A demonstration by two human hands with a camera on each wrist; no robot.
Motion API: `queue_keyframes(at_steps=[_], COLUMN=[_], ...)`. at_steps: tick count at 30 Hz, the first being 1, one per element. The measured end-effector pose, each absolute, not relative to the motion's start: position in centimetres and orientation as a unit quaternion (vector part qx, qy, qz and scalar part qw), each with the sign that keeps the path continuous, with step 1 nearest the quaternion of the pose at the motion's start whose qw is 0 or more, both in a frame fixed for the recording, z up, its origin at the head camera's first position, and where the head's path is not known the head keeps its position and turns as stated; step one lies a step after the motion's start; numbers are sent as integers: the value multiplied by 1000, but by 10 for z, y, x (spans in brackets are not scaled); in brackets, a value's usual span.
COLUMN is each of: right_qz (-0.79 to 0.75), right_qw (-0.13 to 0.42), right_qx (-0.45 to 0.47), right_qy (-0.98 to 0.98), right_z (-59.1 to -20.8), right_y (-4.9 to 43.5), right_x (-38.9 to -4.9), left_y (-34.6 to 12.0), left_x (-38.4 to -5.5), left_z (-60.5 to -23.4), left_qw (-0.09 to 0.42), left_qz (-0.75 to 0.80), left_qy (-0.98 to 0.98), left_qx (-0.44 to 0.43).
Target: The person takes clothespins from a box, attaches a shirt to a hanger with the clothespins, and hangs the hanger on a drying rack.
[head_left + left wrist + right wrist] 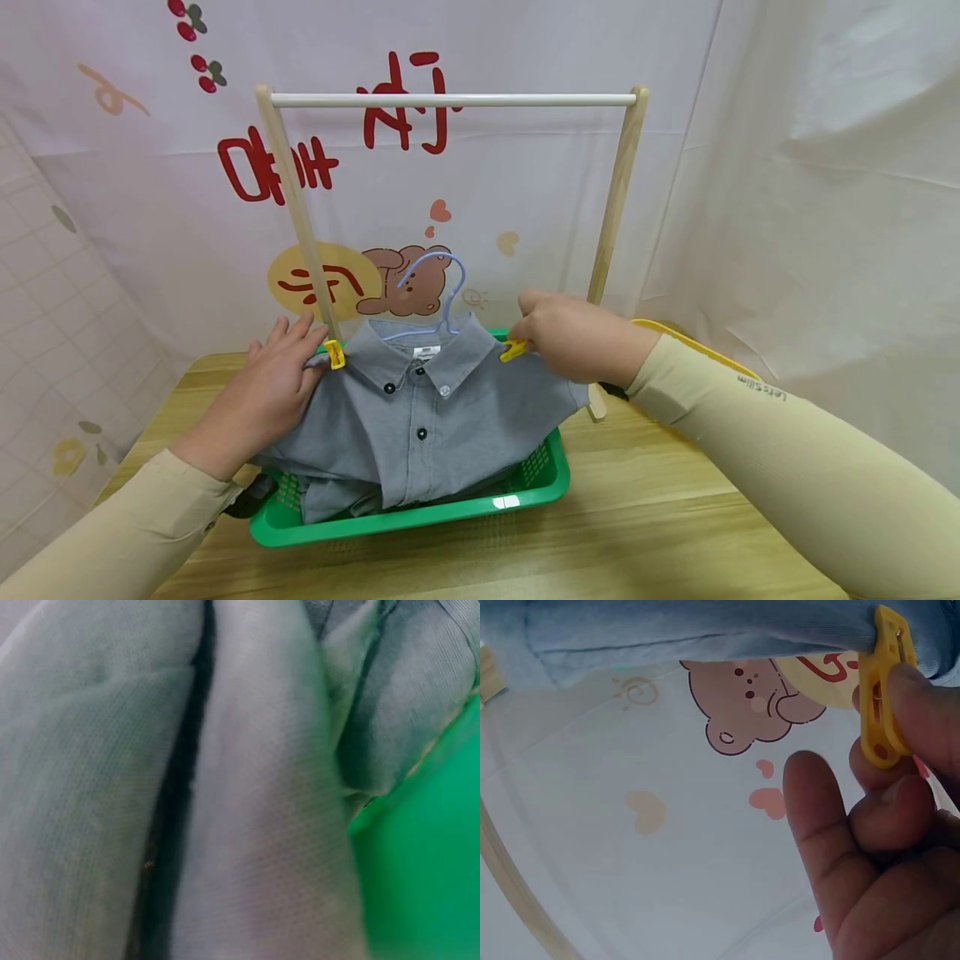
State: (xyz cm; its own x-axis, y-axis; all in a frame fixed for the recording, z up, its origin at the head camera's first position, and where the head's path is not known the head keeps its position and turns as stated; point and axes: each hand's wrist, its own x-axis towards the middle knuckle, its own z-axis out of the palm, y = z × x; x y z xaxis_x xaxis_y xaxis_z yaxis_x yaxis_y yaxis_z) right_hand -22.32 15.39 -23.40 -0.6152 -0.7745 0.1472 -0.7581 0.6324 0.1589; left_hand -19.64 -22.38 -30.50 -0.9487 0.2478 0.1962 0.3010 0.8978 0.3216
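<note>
A grey button-down shirt [420, 417] lies partly in a green basket [555, 479], its collar upright. From the collar rises the hook of a light blue hanger [459, 287]. My left hand [273, 387] holds the shirt's shoulder at the left between thumb and index finger, its other fingers spread. Beside it a yellow clothespin [335, 354] sits on that shoulder. With thumb and fingers, my right hand [573, 333] pinches another yellow clothespin [885, 690], whose jaws are at the shirt's other shoulder. The left wrist view shows only close grey cloth [262, 787] and green plastic.
Behind the basket stands a rack with wooden posts [618, 192] and a white top bar [450, 100]. A yellow curved rim [697, 346] shows behind my right forearm. All stand on a wooden table [637, 517] before a printed wall cloth [540, 183].
</note>
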Motion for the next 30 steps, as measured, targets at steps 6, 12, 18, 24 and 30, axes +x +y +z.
queue_keyframes(at_steps=[6, 12, 18, 24, 30], right_qz=[-52, -51, -50, 11, 63], right_qw=[100, 90, 95, 105, 119], right_qx=[421, 409, 407, 404, 402], right_qy=[-900, -907, -907, -909, -906], right_z=[-236, -237, -238, -243, -249], right_y=[150, 149, 150, 153, 159], right_x=[-222, -220, -219, -222, -225], left_y=[-224, -225, -226, -227, -227], left_x=[-197, -197, -197, -198, -198], left_z=[-306, -306, -307, -307, -307], left_qw=[74, 75, 74, 72, 68], left_qz=[-180, -178, -174, -171, -173], left_qy=[-970, -970, -971, -972, -972], left_qx=[-143, -146, -145, -146, -144])
